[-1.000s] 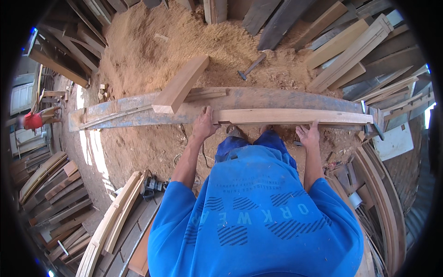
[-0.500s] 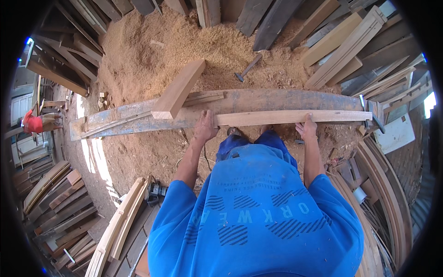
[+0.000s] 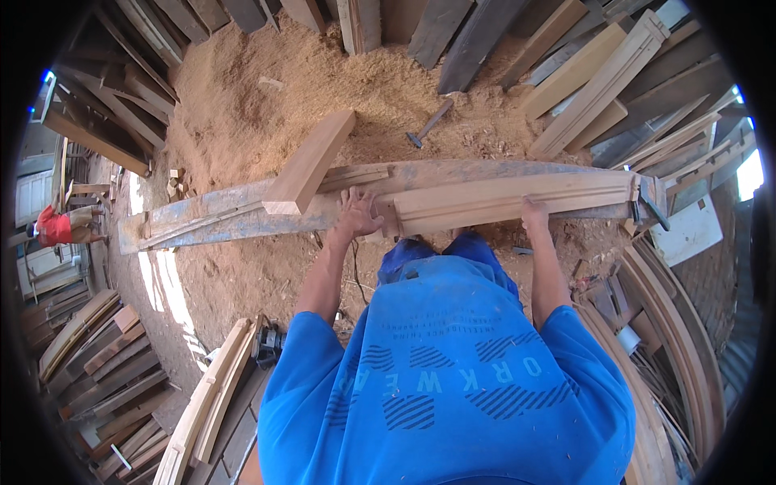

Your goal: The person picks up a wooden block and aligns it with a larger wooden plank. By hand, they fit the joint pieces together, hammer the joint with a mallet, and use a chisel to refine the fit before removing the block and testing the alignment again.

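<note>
Looking down over a blue shirt (image 3: 444, 388), I take the long pale moulded board (image 3: 517, 204) as my landmark: it lies lengthwise on the worn table (image 3: 202, 222), a long weathered beam-like bench spanning the sawdust floor (image 3: 267, 97). My left hand (image 3: 357, 215) sits at the board's left end, fingers spread and pressed flat against the wood and the table edge, not wrapped round anything. My right hand (image 3: 533, 217) rests on the board's near edge, toward its right half, fingers curled over the edge in a light grip. I judge the step in hand to be seating or aligning the board along the table, and the next move would call for both hands to keep it square and pressed down evenly so it does not slide or twist. Left of the board a shorter thick plank (image 3: 311, 160) lies tilted across the table, one end jutting over the far side. Beyond the board, on the sawdust, lies a hammer (image 3: 428, 124). At the board's right end a dark clamp-like fitting (image 3: 647, 202) stands, though I cannot make out whether it bites the board. My own body hides the table's near underside and my legs; the palms are hidden too, and the stacked timber around the rim bends and blurs.
</note>
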Available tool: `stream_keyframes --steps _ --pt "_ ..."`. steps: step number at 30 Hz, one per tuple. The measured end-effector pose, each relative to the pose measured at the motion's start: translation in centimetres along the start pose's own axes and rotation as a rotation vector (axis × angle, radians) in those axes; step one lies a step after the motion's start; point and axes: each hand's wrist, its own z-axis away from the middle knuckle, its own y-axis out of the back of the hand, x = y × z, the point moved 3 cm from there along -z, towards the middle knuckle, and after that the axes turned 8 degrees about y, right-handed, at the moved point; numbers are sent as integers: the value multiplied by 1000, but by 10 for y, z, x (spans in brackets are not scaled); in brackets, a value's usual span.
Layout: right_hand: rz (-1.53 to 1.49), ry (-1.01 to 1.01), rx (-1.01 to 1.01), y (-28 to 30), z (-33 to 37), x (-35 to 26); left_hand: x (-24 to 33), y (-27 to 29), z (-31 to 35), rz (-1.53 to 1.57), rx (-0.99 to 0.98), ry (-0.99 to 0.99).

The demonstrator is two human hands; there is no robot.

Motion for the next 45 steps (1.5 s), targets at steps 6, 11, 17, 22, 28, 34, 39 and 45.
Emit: stream_keyframes --steps 6,11,17,22,28,34,39,45 --pt "366 326 76 -29 56 -45 8 4 25 81 73 -10" --pt "413 244 3 -23 59 -55 20 4 37 48 168 -37" --pt "422 287 -10 -22 66 -66 49 -8 45 -29 341 -130" --pt "374 309 40 -23 67 -62 61 -23 61 54 389 -205" --pt "353 269 38 -27 71 -60 56 -42 86 -17 447 -336" --pt "322 246 12 -29 68 -56 60 -38 90 -97 398 -390" --pt "352 304 -55 -25 91 -64 84 9 70 173 -165 -229" --pt "248 586 -35 -58 103 -48 127 9 54 206 210 -478"
